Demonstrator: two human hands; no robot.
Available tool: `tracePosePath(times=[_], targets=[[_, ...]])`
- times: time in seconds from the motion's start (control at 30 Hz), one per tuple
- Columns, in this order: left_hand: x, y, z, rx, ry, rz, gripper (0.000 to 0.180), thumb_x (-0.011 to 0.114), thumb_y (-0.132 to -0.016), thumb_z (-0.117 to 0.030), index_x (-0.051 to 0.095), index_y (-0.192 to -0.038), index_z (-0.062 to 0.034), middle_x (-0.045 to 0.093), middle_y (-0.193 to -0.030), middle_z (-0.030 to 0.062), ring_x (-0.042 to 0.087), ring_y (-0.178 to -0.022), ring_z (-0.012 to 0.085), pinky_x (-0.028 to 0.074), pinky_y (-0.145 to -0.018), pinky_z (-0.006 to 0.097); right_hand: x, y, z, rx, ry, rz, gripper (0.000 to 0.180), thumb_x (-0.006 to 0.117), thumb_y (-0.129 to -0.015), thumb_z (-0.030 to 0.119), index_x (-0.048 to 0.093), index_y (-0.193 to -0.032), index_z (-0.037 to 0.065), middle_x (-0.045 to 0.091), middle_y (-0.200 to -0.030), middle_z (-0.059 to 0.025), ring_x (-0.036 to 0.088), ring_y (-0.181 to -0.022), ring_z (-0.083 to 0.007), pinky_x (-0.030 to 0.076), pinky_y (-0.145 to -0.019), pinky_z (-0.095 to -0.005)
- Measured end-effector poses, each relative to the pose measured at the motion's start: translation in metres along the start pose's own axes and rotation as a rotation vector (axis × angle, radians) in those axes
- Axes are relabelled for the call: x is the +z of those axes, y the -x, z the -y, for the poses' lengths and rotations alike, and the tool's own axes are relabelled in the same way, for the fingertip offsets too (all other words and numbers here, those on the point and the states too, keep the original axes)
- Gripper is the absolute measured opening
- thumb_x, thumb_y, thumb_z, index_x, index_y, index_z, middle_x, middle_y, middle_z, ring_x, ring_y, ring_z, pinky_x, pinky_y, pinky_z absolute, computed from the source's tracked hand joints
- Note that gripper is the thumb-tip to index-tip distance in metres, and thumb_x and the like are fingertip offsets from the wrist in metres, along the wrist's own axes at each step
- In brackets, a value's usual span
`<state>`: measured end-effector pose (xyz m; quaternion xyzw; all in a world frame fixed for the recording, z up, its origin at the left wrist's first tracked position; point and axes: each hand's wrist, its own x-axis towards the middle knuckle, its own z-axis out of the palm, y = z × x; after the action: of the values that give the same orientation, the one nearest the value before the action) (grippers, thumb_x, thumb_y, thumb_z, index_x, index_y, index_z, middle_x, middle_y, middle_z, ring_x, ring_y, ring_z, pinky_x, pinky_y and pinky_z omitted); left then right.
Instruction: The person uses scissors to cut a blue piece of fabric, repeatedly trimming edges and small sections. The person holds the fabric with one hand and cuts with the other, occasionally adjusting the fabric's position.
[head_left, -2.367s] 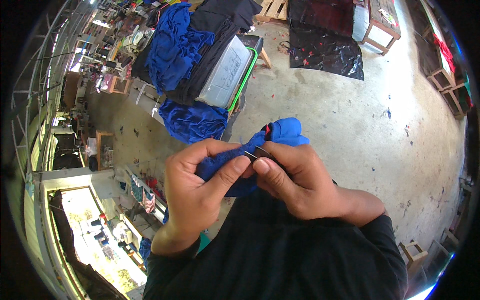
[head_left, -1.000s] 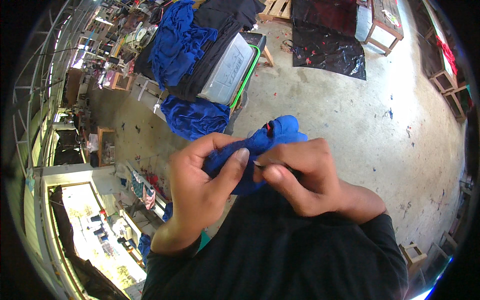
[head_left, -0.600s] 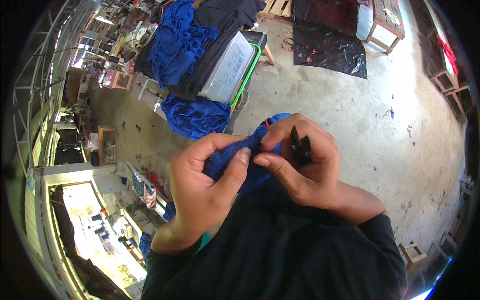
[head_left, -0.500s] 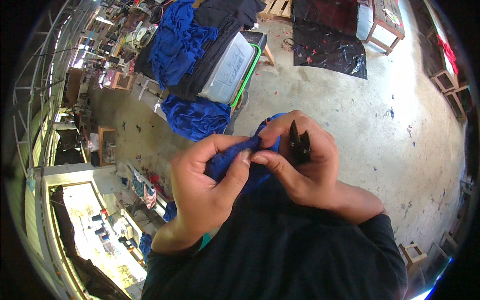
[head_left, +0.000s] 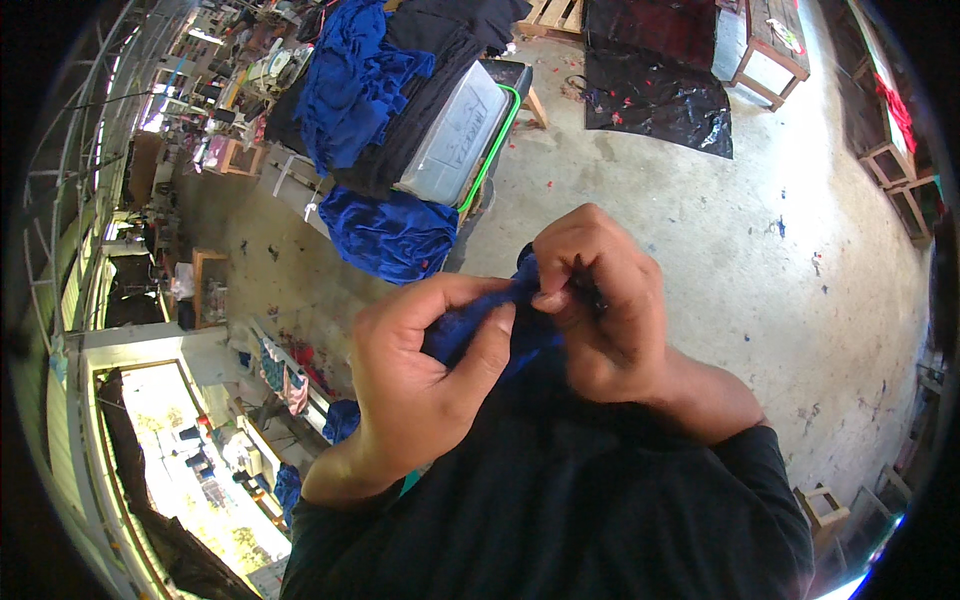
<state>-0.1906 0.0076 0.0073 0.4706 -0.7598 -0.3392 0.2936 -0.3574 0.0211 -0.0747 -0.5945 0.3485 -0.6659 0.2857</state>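
Note:
In front of my chest, a piece of blue cloth (head_left: pixel 455 335) is stretched between both hands. My left hand (head_left: pixel 425 380) is closed on it, the thumb pressing the fabric against the bent forefinger. My right hand (head_left: pixel 620 310) pinches the cloth edge between thumb and forefinger, close beside the left fingertips. Tucked inside the curled right fingers are small dark thread snips (head_left: pixel 580 278), of which only a bit of the blades shows. The lower part of the cloth falls behind my hands and is partly hidden.
Ahead to the left, a grey plastic bin (head_left: pixel 455 140) with a green rim stands beside stacked black cloth and a blue cloth heap (head_left: pixel 365 85). Another blue bundle (head_left: pixel 390 235) hangs below. A black sheet (head_left: pixel 660 100) lies on the concrete floor near a wooden bench (head_left: pixel 770 50).
My right hand has turned and curled its fingers more, so the snips are now mostly hidden. Its thumb has moved slightly away from the left thumb along the cloth.

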Motion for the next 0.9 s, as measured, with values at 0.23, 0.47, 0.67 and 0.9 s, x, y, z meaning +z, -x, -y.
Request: tracePosePath(times=[0.23, 0.47, 0.67, 0.9], targets=[[0.007, -0.003, 0.006, -0.06, 0.023, 0.004, 0.011, 0.073, -0.088, -0.006, 0.071, -0.096, 0.0026, 0.071, -0.078, 0.0067, 0.061, -0.067, 0.0075, 0.048, -0.059, 0.025, 0.007, 0.002, -0.004, -0.106, 0.05, -0.07, 0.03, 0.059, -0.07, -0.018, 0.054, -0.093, 0.0, 0.056, -0.088, -0.0146, 0.06, -0.081, -0.031, 0.048, -0.072, -0.0344], [0.015, -0.007, 0.01, -0.238, 0.086, 0.024, 0.014, 0.073, -0.089, -0.012, 0.071, -0.093, 0.0013, 0.068, -0.074, 0.004, 0.059, -0.067, 0.005, 0.047, -0.059, 0.025, 0.006, 0.006, -0.022, 0.19, 0.07, -0.166, 0.027, 0.054, -0.077, -0.018, 0.051, -0.095, 0.001, 0.06, -0.089, -0.0131, 0.062, -0.079, -0.0289, 0.049, -0.071, -0.0333], [0.009, -0.011, 0.014, -0.341, 0.137, 0.121, 0.017, 0.074, -0.089, -0.015, 0.07, -0.092, 0.0011, 0.066, -0.074, 0.0004, 0.056, -0.067, 0.0037, 0.046, -0.06, 0.024, 0.002, 0.001, -0.023, 0.198, -0.307, -0.133, 0.012, 0.05, -0.093, -0.006, 0.048, -0.097, 0.005, 0.055, -0.085, -0.0079, 0.053, -0.077, -0.0152, 0.044, -0.069, -0.029], [0.008, -0.007, 0.022, -0.343, 0.236, 0.121, 0.016, 0.072, -0.091, -0.014, 0.07, -0.095, 0.0011, 0.066, -0.078, -0.0014, 0.054, -0.07, 0.0029, 0.045, -0.062, 0.022, -0.053, -0.022, -0.049, 0.572, 0.178, -0.1, 0.015, 0.057, -0.097, 0.004, 0.054, -0.111, 0.004, 0.055, -0.09, -0.0043, 0.046, -0.064, -0.009, 0.04, -0.06, -0.0278]])
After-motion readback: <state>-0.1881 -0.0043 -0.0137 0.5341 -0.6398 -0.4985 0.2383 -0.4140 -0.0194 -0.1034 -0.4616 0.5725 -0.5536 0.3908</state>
